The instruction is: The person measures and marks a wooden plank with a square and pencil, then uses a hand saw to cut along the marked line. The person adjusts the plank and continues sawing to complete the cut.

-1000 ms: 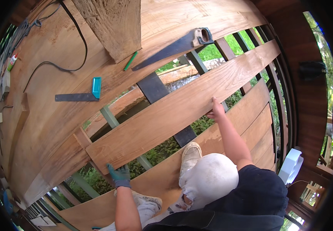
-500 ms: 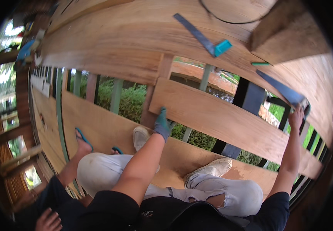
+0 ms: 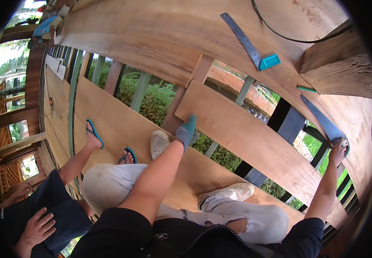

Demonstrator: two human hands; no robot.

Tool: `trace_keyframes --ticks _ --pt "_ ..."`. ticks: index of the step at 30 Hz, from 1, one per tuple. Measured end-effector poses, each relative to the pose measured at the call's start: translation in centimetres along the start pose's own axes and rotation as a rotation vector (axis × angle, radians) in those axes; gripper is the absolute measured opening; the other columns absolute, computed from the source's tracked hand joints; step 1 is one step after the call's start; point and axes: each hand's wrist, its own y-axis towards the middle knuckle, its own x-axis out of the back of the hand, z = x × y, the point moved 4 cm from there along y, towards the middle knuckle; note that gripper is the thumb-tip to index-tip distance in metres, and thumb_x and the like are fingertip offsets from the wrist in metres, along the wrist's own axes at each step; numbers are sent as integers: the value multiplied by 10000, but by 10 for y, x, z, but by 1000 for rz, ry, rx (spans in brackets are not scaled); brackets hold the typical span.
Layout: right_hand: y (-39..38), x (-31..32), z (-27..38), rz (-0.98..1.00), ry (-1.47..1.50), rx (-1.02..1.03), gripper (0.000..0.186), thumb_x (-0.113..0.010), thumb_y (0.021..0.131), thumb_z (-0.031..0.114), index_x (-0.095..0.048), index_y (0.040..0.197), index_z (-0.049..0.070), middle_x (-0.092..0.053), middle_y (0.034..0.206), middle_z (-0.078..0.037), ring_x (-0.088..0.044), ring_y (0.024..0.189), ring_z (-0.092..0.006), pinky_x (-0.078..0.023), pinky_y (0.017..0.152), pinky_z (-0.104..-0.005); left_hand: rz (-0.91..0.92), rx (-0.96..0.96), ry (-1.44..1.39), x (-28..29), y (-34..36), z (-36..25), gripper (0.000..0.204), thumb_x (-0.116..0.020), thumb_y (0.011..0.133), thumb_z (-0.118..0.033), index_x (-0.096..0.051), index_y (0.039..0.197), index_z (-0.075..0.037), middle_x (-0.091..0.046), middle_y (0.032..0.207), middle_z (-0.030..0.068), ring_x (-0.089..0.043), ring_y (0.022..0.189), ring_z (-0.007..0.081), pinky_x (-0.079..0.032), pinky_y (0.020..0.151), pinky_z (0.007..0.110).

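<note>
Gloved left hand at a loose plank's end, bare right hand on a saw
The plank (image 3: 254, 142) runs from the view's centre toward four o'clock, over the crossbeams (image 3: 291, 124), which likely bear its weight, with gaps along both long sides. The left hand (image 3: 187, 128) touches its near-left corner, thumb on top, probably to steady it; whether the hidden fingers grip underneath, I cannot tell. At three o'clock the right hand (image 3: 338, 151) is closed around the handle of the saw (image 3: 321, 116), whose blade points toward eleven, resting along the fitted boards' edge (image 3: 276, 79). The square (image 3: 244, 45) at one o'clock and green pencil (image 3: 307, 89) past two, beside the timber post (image 3: 345, 64), seem placed on solid boarding, clear of the gaps.
</note>
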Motion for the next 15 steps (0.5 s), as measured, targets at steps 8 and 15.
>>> trace_keyframes --ticks 8,15 --pt "-49 43 -38 5 22 112 394 -521 919 93 -560 1295 199 -569 1205 -131 -620 1107 -331 -469 888 -505 -169 -276 777 15 -45 -30 736 -431 932 -653 -720 1116 -1 -730 1041 244 -732 922 356 -574 818 439" --pt "-180 130 -109 202 107 -97 209 -592 942 291 -646 1115 186 -626 1105 -122 -629 1077 -339 -458 898 -552 216 -697 124 -32 -329 -101 506 -551 973 -469 -657 834 6 -661 677 61 -599 579 124 -491 587 306"
